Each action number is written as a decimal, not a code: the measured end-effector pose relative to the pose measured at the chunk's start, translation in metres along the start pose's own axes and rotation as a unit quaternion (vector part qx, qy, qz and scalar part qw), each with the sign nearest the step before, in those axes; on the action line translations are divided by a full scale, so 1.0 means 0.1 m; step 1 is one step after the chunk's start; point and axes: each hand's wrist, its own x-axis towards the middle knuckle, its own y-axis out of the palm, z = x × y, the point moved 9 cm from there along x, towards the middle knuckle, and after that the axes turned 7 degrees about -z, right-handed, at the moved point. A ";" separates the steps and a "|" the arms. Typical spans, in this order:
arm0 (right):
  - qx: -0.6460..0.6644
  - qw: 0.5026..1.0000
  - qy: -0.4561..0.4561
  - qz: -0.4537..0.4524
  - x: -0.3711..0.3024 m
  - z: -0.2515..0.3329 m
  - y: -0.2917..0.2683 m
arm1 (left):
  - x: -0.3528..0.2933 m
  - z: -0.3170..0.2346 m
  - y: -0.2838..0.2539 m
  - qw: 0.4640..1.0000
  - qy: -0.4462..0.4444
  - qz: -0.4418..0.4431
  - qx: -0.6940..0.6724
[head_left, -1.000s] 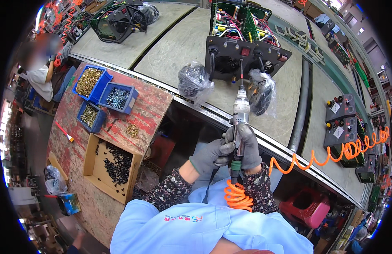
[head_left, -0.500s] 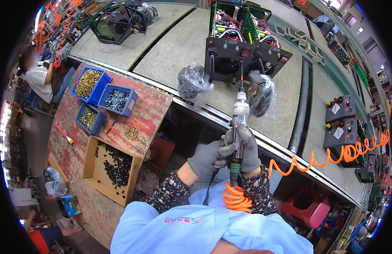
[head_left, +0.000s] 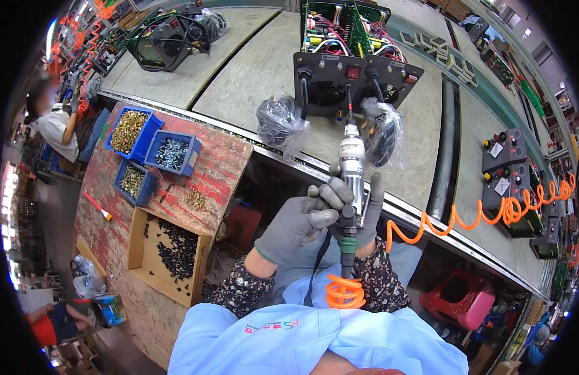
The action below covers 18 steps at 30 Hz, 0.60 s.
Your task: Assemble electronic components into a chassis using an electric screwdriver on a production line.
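Pointing at a black fan panel [head_left: 333, 72], the silver-black pneumatic screwdriver [head_left: 351, 161] lies loosely gripped in the right hand [head_left: 370, 219]; the left hand [head_left: 292, 226] half-curls alongside, grip unclear. Below the screwdriver, coloured lettering marks the blue shirt [head_left: 289, 347].

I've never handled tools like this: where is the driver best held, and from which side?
Hold the driver around its long body, probably from the wearer's side: the slim bit points away toward the black panel, and the orange hose leaves the near end.
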 end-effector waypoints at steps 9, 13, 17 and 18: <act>-0.154 0.988 -0.019 0.013 0.13 -0.09 -0.12 | -0.02 0.00 -0.21 1.000 -0.001 -0.028 -0.009; -0.202 0.979 -0.013 0.001 0.12 -0.10 -0.13 | 0.01 -0.01 -0.29 0.999 0.010 -0.024 0.022; -0.323 0.946 -0.018 -0.004 -0.06 0.00 -0.13 | 0.18 0.02 -0.41 0.991 -0.020 -0.004 0.130; -0.361 0.933 -0.003 -0.010 -0.13 0.03 -0.11 | 0.23 0.01 -0.46 0.990 -0.036 -0.024 0.138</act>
